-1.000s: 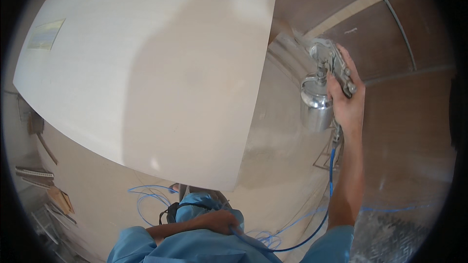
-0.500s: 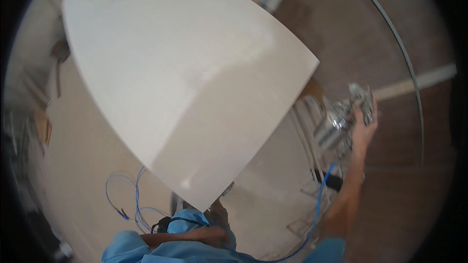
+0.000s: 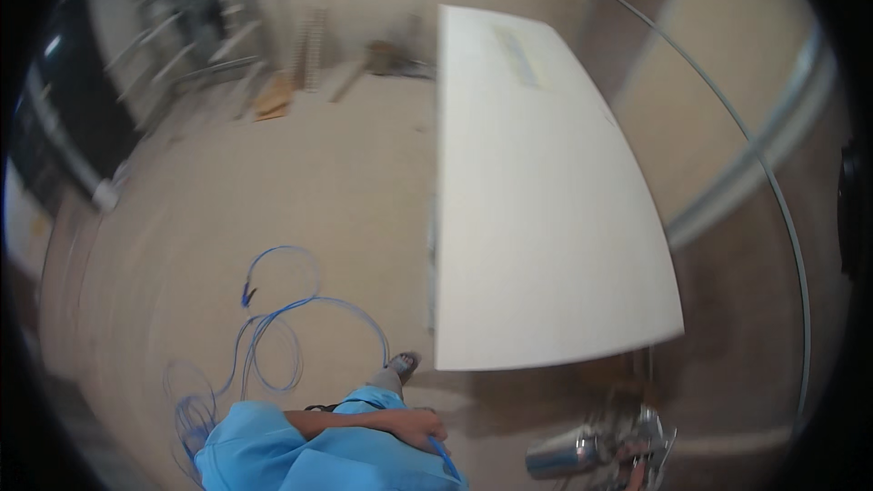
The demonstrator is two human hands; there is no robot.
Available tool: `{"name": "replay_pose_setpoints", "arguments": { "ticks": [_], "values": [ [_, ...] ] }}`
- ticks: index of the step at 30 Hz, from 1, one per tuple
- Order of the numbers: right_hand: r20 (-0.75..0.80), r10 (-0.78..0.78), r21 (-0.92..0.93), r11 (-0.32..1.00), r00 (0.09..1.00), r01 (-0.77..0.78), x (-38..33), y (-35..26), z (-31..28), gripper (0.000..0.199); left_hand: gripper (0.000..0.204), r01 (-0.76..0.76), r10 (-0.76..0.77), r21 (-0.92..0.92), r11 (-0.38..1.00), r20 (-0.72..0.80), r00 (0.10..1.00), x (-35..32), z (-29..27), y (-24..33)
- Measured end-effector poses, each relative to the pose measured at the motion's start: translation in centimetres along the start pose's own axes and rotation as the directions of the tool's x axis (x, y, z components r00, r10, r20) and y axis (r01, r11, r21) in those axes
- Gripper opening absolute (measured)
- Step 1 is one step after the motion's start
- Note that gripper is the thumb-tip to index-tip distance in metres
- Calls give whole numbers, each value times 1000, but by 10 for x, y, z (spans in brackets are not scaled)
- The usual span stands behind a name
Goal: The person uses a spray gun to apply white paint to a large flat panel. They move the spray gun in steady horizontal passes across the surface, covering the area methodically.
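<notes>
Left hand grips a thin blue hose below the white panel; right hand, barely seen, holds the metal spray gun beneath the panel's near edge.

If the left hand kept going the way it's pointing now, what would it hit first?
The left hand lies across the body, fingers aimed toward the person's right, gripping a blue hose. Straight on, it would probably first meet the spray gun; depth is unclear.

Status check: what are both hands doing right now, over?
Left hand holds blue hose at waist. Right hand barely shows at bottom edge, at silver spray gun. White panel ahead, untouched.
</notes>
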State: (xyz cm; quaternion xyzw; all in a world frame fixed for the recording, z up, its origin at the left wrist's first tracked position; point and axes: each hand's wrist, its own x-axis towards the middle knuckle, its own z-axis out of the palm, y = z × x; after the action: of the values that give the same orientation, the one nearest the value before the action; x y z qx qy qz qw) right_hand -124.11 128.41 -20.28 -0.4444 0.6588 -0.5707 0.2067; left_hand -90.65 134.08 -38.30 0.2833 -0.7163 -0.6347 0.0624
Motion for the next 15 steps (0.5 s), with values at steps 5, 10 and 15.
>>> {"name": "replay_pose_setpoints", "arguments": {
  "ticks": [5,10,15],
  "values": [
    [161,-54,50,998,985,46,11,-14,82,63,50,-129,110,-20,992,-404,908,4,-1,24],
    [256,-112,114,990,960,85,-4,-39,168,60,46,-295,159,-100,950,-659,735,-18,-55,20],
    [275,-127,174,981,953,81,-49,-80,262,57,44,-519,367,-19,855,-685,629,-41,-124,14]
  ]
}}
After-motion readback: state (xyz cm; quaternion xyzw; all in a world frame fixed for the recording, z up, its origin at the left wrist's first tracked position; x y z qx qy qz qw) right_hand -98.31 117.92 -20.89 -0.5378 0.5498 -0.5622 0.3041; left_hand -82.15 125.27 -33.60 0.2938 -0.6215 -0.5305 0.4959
